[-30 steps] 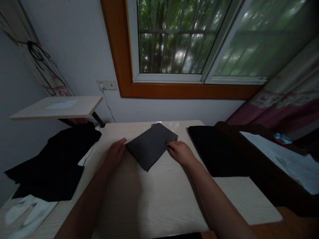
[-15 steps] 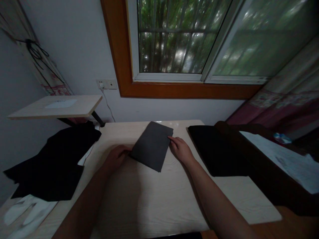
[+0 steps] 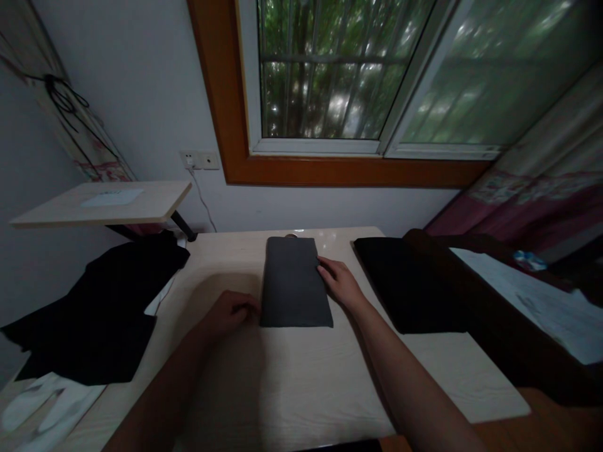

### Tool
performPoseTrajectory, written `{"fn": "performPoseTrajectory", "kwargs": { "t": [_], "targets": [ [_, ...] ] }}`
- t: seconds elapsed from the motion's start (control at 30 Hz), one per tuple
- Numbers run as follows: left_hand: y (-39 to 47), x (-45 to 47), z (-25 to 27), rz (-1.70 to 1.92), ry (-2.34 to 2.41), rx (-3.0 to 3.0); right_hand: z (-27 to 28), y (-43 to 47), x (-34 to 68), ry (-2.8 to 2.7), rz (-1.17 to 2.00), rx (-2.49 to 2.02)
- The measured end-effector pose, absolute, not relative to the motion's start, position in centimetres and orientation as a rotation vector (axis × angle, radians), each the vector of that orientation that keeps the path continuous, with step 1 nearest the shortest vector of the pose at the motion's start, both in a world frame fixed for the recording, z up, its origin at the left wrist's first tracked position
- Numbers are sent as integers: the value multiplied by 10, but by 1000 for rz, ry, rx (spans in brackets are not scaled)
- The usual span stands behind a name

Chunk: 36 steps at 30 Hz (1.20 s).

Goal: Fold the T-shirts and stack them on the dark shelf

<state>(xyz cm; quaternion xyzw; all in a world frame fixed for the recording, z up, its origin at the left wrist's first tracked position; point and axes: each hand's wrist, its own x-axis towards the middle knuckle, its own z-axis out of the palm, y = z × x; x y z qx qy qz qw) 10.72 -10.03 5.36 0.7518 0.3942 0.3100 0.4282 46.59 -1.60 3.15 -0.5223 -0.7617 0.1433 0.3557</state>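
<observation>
Gray cloth [image 3: 294, 282], seemingly folded, lies flat and squared on the counter [image 3: 311, 383] between our hands. We judge its folding done; the black cloth [image 3: 94, 307] at left lies loose, unfolded, while the black bundle [image 3: 400, 282] at right looks neat. Our left hand [image 3: 232, 312] curls by the left edge, our right hand [image 3: 343, 282] against the right; we cannot tell whether either grip pinches. Inner layers are hidden, and dimness swallows the black folds.
</observation>
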Motion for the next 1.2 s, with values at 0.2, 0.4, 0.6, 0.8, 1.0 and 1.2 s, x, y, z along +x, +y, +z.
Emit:
{"fn": "performPoseTrajectory", "kwargs": {
  "t": [0.2, 0.4, 0.6, 0.8, 1.0, 1.2],
  "targets": [
    [-110, 132, 51, 684, 775, 1728, 34, -16, 469, -1958, 449, -1336],
    [-108, 139, 45, 724, 758, 1798, 34, -14, 471, -1933, 503, -1324],
    [-93, 118, 43, 837, 1151, 1994, 28, -12, 471, -1897, 513, -1317],
    [-88, 114, 45, 947, 1377, 2051, 29, -12, 471, -1906, 514, -1322],
    [-87, 116, 44, 967, 1368, 2141, 31, -13, 471, -1910, 517, -1334],
    [-87, 117, 44, 959, 1357, 2176, 32, -14, 471, -1915, 530, -1346]
  ]
}}
